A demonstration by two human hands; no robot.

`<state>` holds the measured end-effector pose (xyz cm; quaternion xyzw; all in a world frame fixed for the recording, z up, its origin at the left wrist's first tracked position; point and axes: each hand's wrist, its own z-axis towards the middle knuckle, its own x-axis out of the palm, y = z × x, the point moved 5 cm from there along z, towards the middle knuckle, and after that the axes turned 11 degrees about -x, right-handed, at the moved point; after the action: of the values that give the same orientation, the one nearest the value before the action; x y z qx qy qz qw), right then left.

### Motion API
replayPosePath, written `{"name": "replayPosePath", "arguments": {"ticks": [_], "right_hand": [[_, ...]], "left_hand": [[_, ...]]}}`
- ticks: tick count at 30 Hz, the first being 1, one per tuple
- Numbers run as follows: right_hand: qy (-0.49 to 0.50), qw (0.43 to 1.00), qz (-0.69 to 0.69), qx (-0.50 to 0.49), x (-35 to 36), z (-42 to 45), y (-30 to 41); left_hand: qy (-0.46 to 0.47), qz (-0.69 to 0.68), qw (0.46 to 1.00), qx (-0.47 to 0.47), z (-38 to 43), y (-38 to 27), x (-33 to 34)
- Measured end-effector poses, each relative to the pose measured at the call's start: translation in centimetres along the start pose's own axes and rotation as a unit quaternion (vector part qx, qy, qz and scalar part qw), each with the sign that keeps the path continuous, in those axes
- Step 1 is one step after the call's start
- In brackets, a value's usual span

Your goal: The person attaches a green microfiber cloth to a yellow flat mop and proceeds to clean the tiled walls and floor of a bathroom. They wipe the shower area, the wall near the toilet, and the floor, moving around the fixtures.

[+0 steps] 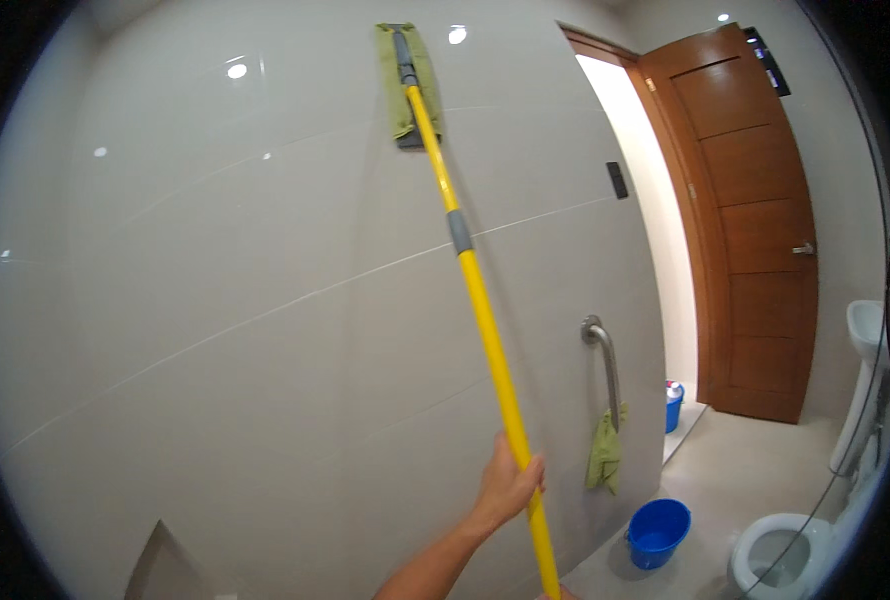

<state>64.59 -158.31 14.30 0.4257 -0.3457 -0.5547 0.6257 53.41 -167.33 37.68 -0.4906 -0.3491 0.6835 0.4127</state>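
Observation:
My left hand [506, 484] is wrapped around the yellow telescopic pole [486, 315] of a flat mop. Lower down, at the bottom edge of the picture, a sliver of my right hand [567, 594] shows around the same pole; most of it is cut off. The pole slants up and to the left, with a grey locking collar [459, 231] partway along. At its top, the grey mop head [403, 56] lies lengthwise against the wall, high up. A green cloth [394, 97] covers the head, its edges folded around the frame.
Glossy tiled wall [265, 390] fills the left and middle. A metal grab bar [608, 360] holds a hanging green cloth [604, 457]. On the floor stand a blue bucket [659, 534] and a toilet [782, 555]. Farther back are an open wooden door [752, 240] and a washbasin [865, 326].

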Motion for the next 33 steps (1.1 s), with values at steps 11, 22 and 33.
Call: {"name": "replayPosePath", "arguments": {"ticks": [11,22,33], "right_hand": [[0.319,0.943,0.024,0.093,7.6,-11.3,-2.5],[0.4,0.91,-0.105,-0.041,4.9,-2.4,10.0],[0.132,0.933,-0.334,0.024,-14.4,-5.7,-10.8]], "left_hand": [[-0.297,-0.032,0.945,-0.137,-20.3,4.9,-11.4],[-0.502,-0.155,0.851,0.002,-19.8,-2.5,-23.9],[-0.355,-0.171,0.919,-0.033,-9.9,3.5,0.8]]}}
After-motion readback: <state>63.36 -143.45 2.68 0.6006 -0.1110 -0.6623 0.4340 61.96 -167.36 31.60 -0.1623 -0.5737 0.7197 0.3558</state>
